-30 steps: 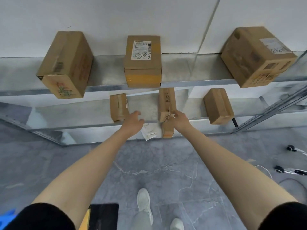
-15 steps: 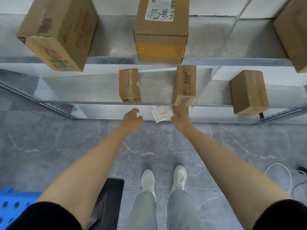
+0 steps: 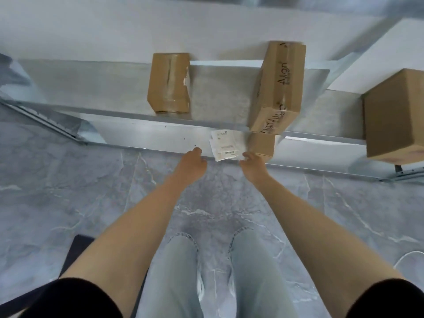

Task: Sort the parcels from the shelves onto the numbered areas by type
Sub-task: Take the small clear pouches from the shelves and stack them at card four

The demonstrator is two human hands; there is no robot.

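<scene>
Partly behind the right hand (image 3: 252,165), a low parcel (image 3: 262,145), grip unclear.

Both bare arms reach far toward the metal shelves. The left hand (image 3: 191,164) hangs loosely curled at the near edge of the lowest shelf (image 3: 149,138), holding nothing. The right hand (image 3: 253,165) touches the near end of a small cardboard parcel (image 3: 262,144) with a white label (image 3: 223,145) at its left; whether it grips is unclear. On the shelf above (image 3: 218,95) stand a taped box (image 3: 169,83), a printed box (image 3: 278,88) overhanging the near edge, and a larger box (image 3: 394,115) at right.
</scene>
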